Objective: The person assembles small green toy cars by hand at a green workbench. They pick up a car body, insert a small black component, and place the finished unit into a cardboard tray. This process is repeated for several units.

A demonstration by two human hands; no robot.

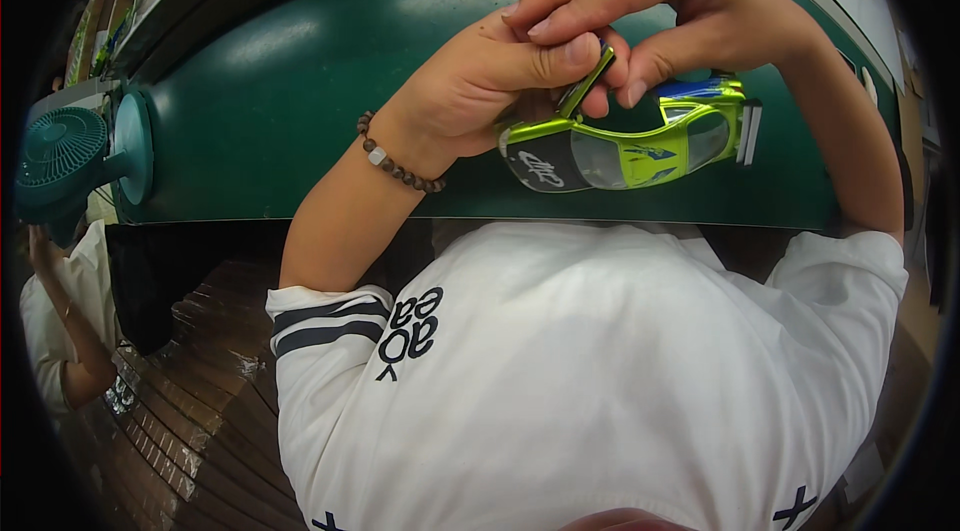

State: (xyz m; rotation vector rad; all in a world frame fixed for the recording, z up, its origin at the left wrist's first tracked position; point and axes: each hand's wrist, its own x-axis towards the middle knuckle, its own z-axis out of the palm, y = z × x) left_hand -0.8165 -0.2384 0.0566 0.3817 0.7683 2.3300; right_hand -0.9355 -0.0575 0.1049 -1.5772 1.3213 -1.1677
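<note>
A lime-green toy car body (640, 146) with blue and black markings is held over the dark green table (290, 101). My left hand (470, 91) grips its front end, thumb pressed on a small flat metallic-green piece (588, 81) that stands up from the car's hood area. My right hand (680, 11) comes from above, its fingertips pinching the same small piece. A bead bracelet (395, 163) circles my left wrist. Both hands touch each other above the car.
A teal desk fan (70, 156) is clamped at the table's left edge. Another person's arm in a white sleeve (60, 331) shows at lower left. Stacked brown cardboard (190, 401) lies below the table. My white shirt (600, 371) fills the lower view.
</note>
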